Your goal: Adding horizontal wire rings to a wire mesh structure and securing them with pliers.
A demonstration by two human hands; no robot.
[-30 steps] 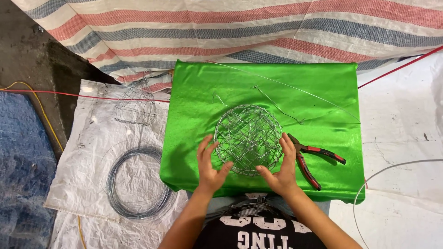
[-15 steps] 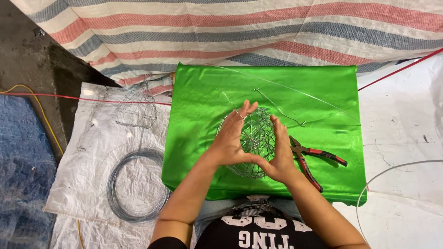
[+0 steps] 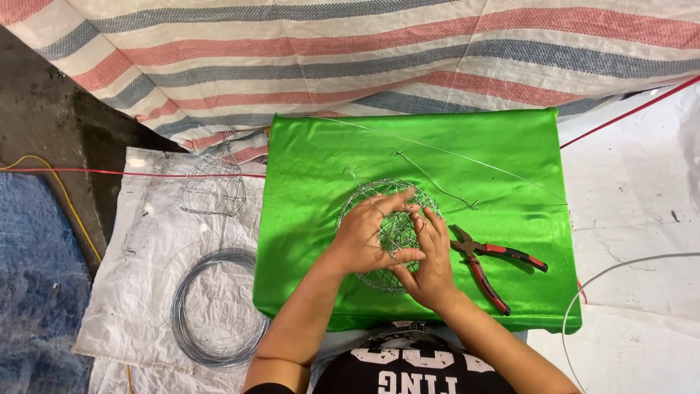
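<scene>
Both hands are now lying flatter over the wire ball than half a second ago, when the fingers were reaching up over its top, and the ball itself is sitting in much the same spot. That wire ball (image 3: 390, 233), a round cage of thin grey wire, is resting near the front middle of the green cloth (image 3: 321, 168). The left hand (image 3: 364, 237) is spreading across its left side with the thumb hooking under a strand, while the right hand (image 3: 430, 255) is pressing in just beside it, fingertips pinching into the mesh, so the two hands are touching over the ball. Doing this well seems to be a matter of steadying the cage with the left hand while the right is working one strand at a time, keeping the round shape from collapsing. Red-handled pliers (image 3: 488, 259) are lying just right of the right hand, and a wire coil (image 3: 211, 306) is lying well off to the left.
</scene>
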